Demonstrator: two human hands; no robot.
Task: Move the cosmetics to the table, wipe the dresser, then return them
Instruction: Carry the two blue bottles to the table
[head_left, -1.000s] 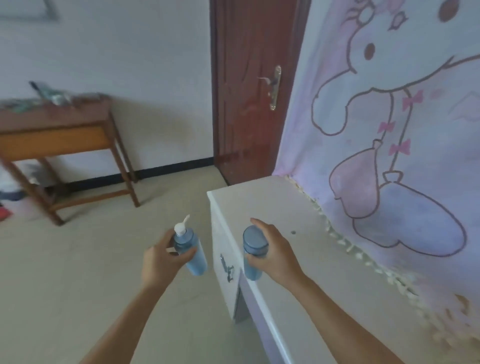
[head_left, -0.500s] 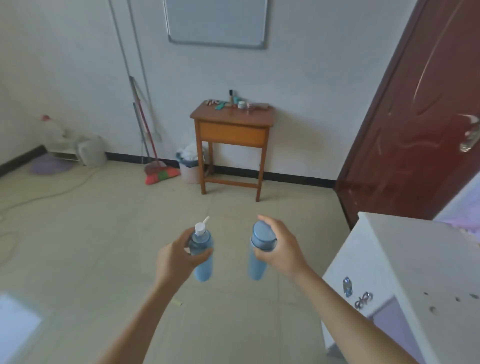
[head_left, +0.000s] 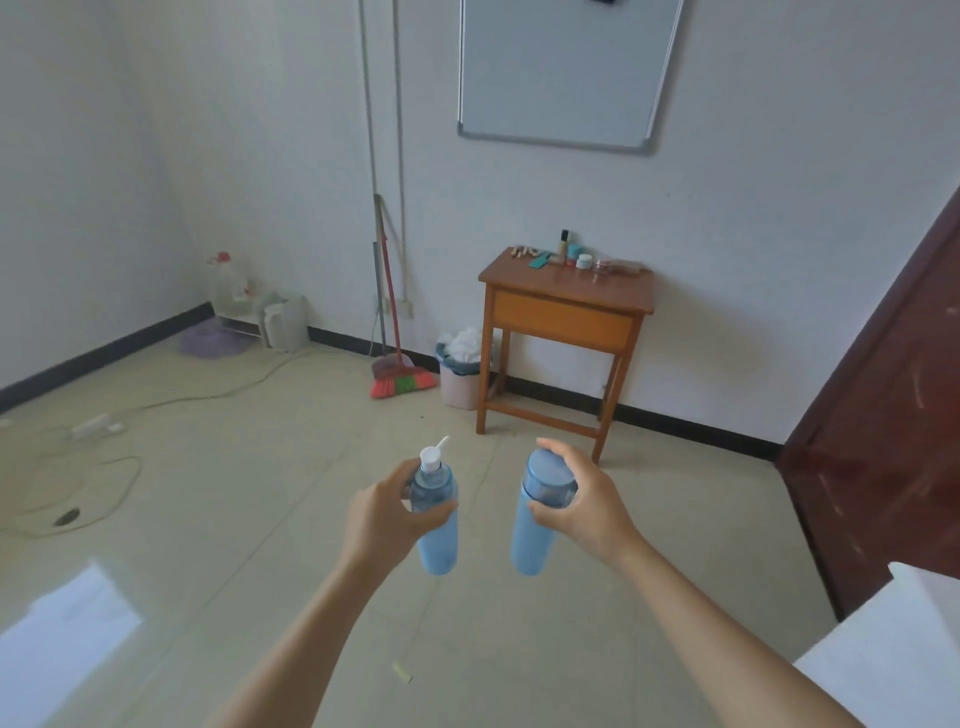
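Bottles are the things to watch: two of them, both up in the air over the floor, near the person. The see-through blue plastic bottle with a white pump top is in the left hand, whose fingers and thumb wrap round its upper part. The blue plastic bottle with a round blue cap is in the right hand, which grips it just under the cap. Both bottles stand about upright, side by side but not touching.

Far ahead, against the wall, stands the small brown wooden table. A bunch of little jars and tubes sits at the back of its top. So it looks like some cosmetics are over there already, and these two bottles are on their way to join them. The front of the table top looks bare, a good spot to set them down.

Near, at the right, you can see one corner of the white dresser; most of it is out of view, so I cannot tell if more things wait on it. Wiping the dresser and carrying everything back are left to do, I think.

A red and green broom and a pink bin are just left of the table.
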